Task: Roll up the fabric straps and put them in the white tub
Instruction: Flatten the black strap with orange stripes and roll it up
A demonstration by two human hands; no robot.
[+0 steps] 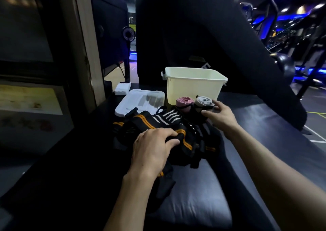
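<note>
A heap of black fabric straps (190, 142) with orange and white stripes lies on a dark padded bench. My left hand (153, 148) lies on the heap, its fingers curled round an orange-striped strap (183, 139). Just in front of the white tub (194, 84) stand a rolled pink strap (184, 101) and a rolled grey strap (203, 101) above a dark roll. My right hand (218, 115) reaches to these rolls, thumb and fingers closing round the dark roll (202, 115) under the grey one. The tub's inside, as far as it shows, holds nothing.
The tub's white lid (139, 102) lies flat to the left of the tub, with a small white box (122, 88) behind it. A wooden post (84, 51) rises at the left. A dark slanted machine frame (255, 45) stands behind and to the right.
</note>
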